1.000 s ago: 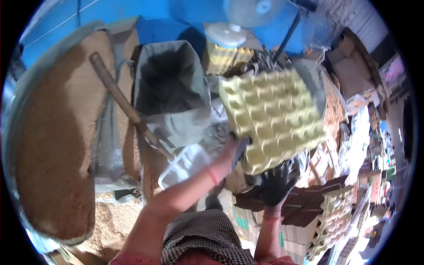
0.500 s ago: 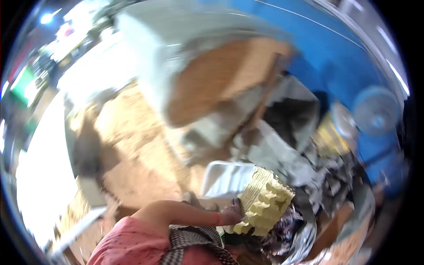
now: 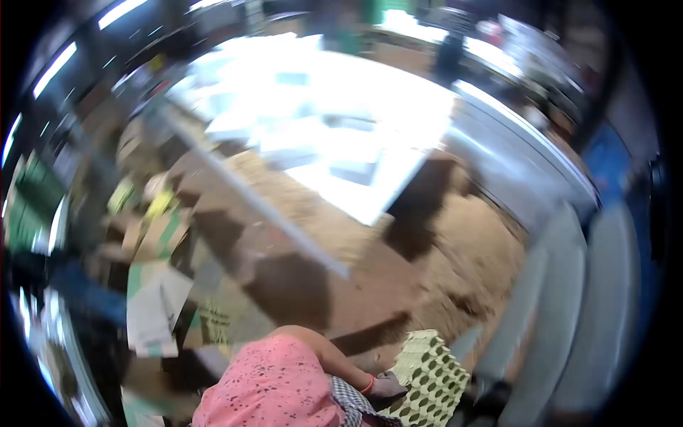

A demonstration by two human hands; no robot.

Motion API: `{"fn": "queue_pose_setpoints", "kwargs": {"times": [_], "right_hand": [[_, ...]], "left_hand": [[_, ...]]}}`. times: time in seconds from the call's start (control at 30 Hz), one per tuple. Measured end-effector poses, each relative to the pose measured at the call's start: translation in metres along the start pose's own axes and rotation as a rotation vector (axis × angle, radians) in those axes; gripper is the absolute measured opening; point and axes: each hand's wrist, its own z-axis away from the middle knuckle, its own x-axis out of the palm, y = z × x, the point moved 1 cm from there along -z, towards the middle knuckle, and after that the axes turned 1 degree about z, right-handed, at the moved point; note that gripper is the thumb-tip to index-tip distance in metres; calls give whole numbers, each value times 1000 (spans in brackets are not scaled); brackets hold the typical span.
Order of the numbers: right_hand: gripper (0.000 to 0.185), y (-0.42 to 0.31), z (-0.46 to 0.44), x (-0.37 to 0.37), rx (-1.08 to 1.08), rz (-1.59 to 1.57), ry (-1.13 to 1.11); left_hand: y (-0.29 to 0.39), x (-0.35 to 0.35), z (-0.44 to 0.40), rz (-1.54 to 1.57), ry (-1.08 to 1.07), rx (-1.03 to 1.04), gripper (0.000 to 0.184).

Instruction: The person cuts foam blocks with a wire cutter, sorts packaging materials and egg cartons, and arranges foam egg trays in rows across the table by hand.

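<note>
Cardboard pieces with green stripes lie in a jumble at far left as I hold a moulded yellow tray at the near edge of a crowded, blurred work area. Next comes a pale bar, slanting over the reddish floor, and beyond it a glaring white surface. My pink sleeve fills the bottom of the view, leading to my left hand, which pinches the near left edge of the tray. The tray is tilted, its rows of round hollows showing dark; I cannot tell whether it is one layer or several. By my judgement the picking-up is done, while the putting-down is not: the tray is in my grasp. Behind it spreads a heap of loose brown material. A dark shape by the tray's right edge may be my right hand; whether it grips or lies spread, I cannot tell. Long grey sacks stand at far right.
</note>
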Motion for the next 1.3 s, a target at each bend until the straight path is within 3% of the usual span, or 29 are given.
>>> {"fn": "queue_pose_setpoints", "kwargs": {"times": [0.2,0.27,0.33,0.4,0.5,0.6,0.67,0.77,0.83,0.87,0.93,0.97,1.03,1.07,1.1,1.17,1.2,1.23,1.27,1.3], "right_hand": [[52,-35,-22,199,-39,264,-343],[51,-36,-22,263,-53,337,-431],[51,-40,-24,304,-68,389,-516],[50,-41,-22,339,-83,431,-594],[50,-39,-25,375,-97,480,-730],[49,-34,-26,400,-81,511,-929],[49,-18,-15,423,-39,493,-1086],[41,8,37,459,42,466,-1325],[39,13,82,480,75,533,-1458],[40,32,75,486,-18,607,-1553],[41,72,66,499,-233,727,-1729],[41,80,70,505,60,731,-1692],[38,86,93,518,703,710,-1455],[40,92,90,527,542,789,-1626],[42,97,87,535,357,851,-1778],[42,66,127,573,529,987,-1507],[39,72,78,598,418,947,-1681],[36,82,33,630,-105,1082,-1666],[30,49,56,661,-354,805,-1528],[29,30,68,700,-449,682,-1471]], "left_hand": [[-18,-129,93,561,528,33,98],[-34,-175,134,659,698,48,98],[-39,-203,165,686,1125,292,95],[-60,-221,192,788,1242,356,94],[-104,-229,198,884,1616,395,84],[-101,-225,290,938,1611,260,87],[-130,-215,295,1305,1644,309,81],[-186,-190,270,1309,2017,427,53],[-184,-171,296,1487,2016,462,49],[-187,-158,306,1641,1833,360,45],[-205,-144,305,1772,1967,431,50],[-227,-136,286,1758,2064,489,50],[-227,-129,316,1967,2006,475,50],[-239,-123,323,2006,1939,443,50],[-241,-125,341,1937,2006,421,49],[-253,-132,386,1974,1914,285,48],[-275,-134,397,1928,1928,493,47],[-292,-133,415,1957,1829,445,44],[-302,-135,437,1782,1876,393,42],[-312,-150,461,1871,1834,427,39]]}}
